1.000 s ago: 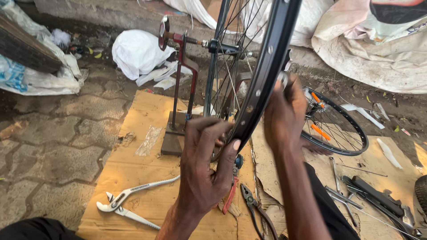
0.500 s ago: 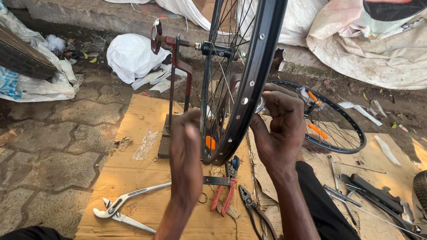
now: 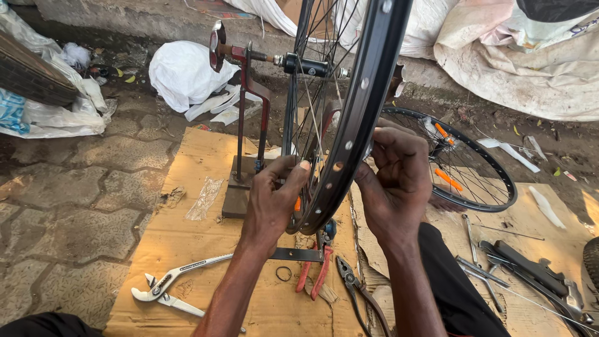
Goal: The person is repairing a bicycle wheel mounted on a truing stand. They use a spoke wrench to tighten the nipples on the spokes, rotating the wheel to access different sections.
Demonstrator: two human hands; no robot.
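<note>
Pinching the black wheel rim (image 3: 349, 150), left hand (image 3: 271, 200) and right hand (image 3: 396, 181) curl closed on it.

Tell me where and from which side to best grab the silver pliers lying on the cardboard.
Probably take the silver pliers by the long handle that points right, toward the left hand. Come from above: they lie flat on the cardboard, jaws at the left end, and the handle's midsection has bare cardboard on both sides.
</note>
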